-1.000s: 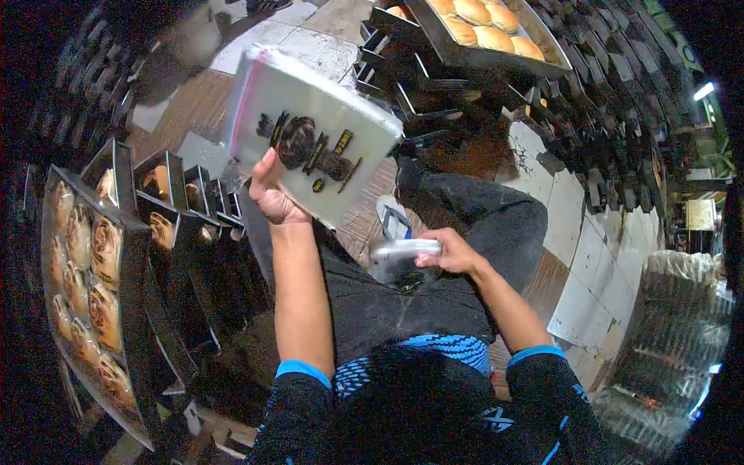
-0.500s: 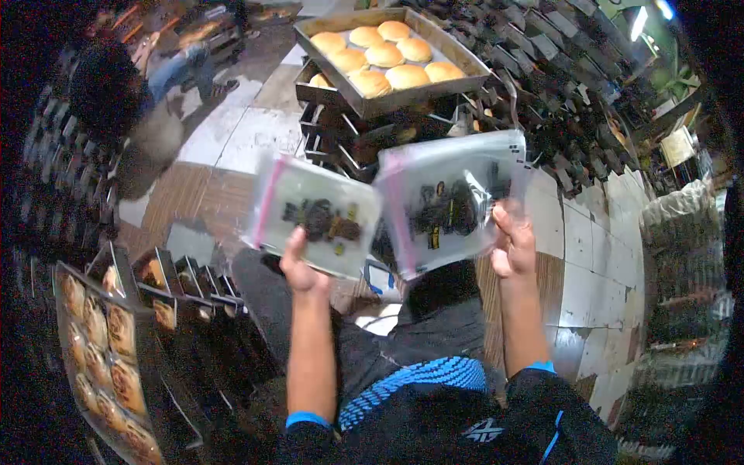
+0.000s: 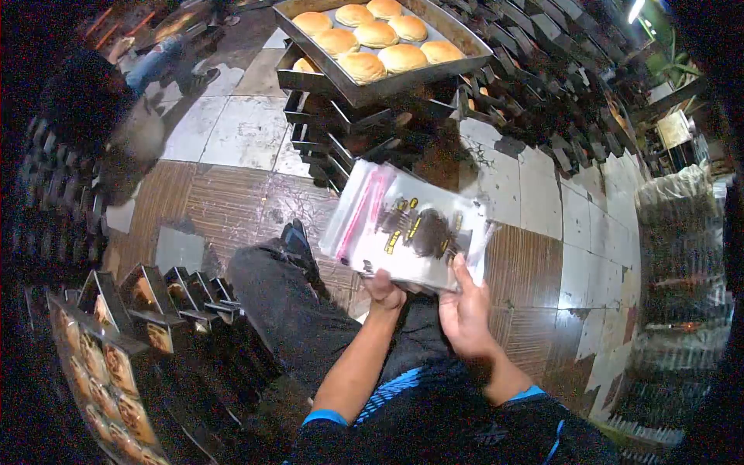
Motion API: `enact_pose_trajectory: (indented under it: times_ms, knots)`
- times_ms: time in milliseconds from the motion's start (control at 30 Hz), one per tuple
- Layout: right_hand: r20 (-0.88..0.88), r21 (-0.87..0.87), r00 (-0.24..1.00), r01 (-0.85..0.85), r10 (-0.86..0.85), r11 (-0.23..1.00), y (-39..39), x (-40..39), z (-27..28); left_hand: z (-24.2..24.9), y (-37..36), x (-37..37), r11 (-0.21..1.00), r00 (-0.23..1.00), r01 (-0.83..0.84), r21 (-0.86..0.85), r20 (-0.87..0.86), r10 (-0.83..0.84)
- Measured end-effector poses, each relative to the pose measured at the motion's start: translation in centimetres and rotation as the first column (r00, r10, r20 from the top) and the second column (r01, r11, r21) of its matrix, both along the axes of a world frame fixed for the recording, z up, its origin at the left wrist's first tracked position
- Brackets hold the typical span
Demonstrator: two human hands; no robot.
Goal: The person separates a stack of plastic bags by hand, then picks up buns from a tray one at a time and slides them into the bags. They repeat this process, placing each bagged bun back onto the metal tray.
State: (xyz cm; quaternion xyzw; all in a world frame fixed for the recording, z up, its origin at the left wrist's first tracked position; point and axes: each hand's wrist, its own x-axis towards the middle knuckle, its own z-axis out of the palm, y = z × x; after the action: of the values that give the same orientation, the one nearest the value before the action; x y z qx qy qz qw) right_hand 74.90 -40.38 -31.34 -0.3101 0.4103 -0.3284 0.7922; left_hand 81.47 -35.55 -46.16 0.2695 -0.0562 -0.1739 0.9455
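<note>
One stack of clear plastic bags, with pink strips along the left side and dark and yellow print, is held above my lap. My left hand grips its lower edge near the middle, the fingers hidden beneath. At the lower right corner my right hand closes on the same stack, thumb lying on top. Beyond the bags, a metal baking tray of golden buns sits on a pile of more trays.
At the lower left stands a stack of trays topped by a plastic-covered pack of filled breads. Many dark trays are piled at the upper right. Tiled floor lies around me. Another person's leg shows at the upper left.
Two separate bunches of bags, one per hand, have come together into one stack. Both hands have moved closer to each other and lower. The view has shifted slightly.
</note>
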Motion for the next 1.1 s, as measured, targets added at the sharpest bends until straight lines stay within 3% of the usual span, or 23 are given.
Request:
enact_pose_trajectory:
  times_ms: [33, 67, 133, 200, 233, 267, 333, 433, 533, 667, 733, 867, 967, 1100]
  knots:
    - [-0.005, 0.039, 1.000, -0.026, 0.026, 0.999, 0.6, 0.3, 0.5, 0.1, 0.4, 1.0, 0.968, 0.999, 0.009, 0.250, 0.050, -0.022]
    - [-0.007, 0.077, 0.998, -0.054, 0.055, 0.996, 0.9, 0.4, 0.9, 0.5, 0.6, 1.0, 0.975, 0.992, 0.047, 0.218, -0.121, -0.021]
    - [-0.121, -0.029, 0.953, -0.282, 0.277, 0.959, 0.6, -0.3, 1.1, 3.0, 0.8, 1.5, 0.992, 0.898, 0.069, 0.102, -0.439, -0.017]
    - [-0.284, -0.099, 0.814, -0.551, 0.507, 0.829, -1.7, -2.4, 1.3, 5.3, 2.6, 2.8, 0.963, 0.830, 0.259, 0.069, -0.526, -0.185]
    - [-0.411, -0.330, 0.822, -0.537, 0.394, 0.776, -2.5, -3.3, 0.7, 6.0, 2.8, 3.2, 0.967, 0.821, 0.255, 0.016, -0.532, -0.207]
    - [-0.533, -0.565, 0.819, -0.530, 0.210, 0.633, -3.2, -3.4, 1.5, 6.7, 2.6, 3.7, 0.968, 0.813, 0.248, -0.035, -0.536, -0.228]
    - [-0.556, -0.706, 0.829, -0.431, -0.063, 0.562, -4.2, -3.4, 2.7, 6.5, 2.9, 3.8, 0.963, 0.811, 0.252, -0.094, -0.522, -0.263]
    - [-0.567, -0.821, 0.774, -0.561, -0.282, 0.109, -5.8, -2.6, 4.5, 5.6, 3.0, 3.5, 0.949, 0.824, 0.298, -0.104, -0.474, -0.311]
    - [-0.536, -0.822, 0.786, -0.569, -0.309, -0.023, -5.6, -0.9, 4.4, 6.7, 2.4, 2.9, 0.945, 0.828, 0.318, -0.074, -0.464, -0.315]
    - [-0.592, -0.763, 0.709, -0.646, -0.383, -0.015, -4.7, 0.4, 3.5, 7.0, 1.9, 2.6, 0.915, 0.850, 0.395, -0.086, -0.343, -0.400]
    - [-0.578, -0.776, 0.732, -0.630, -0.361, -0.035, -4.5, 0.5, 3.0, 6.5, 1.5, 2.3, 0.923, 0.864, 0.382, -0.037, -0.339, -0.371]
    - [-0.539, -0.788, 0.753, -0.609, -0.378, -0.091, -4.6, 0.1, 2.4, 6.1, 1.1, 2.3, 0.921, 0.885, 0.376, -0.103, -0.256, -0.390]
    - [-0.539, -0.788, 0.761, -0.607, -0.360, -0.105, -4.4, -0.1, 2.0, 4.7, 1.2, 2.3, 0.905, 0.868, 0.394, -0.162, -0.259, -0.424]
    - [-0.513, -0.786, 0.779, -0.595, -0.361, -0.165, -3.9, 0.1, 1.4, 4.7, 1.5, 2.0, 0.917, 0.856, 0.382, -0.113, -0.331, -0.398]
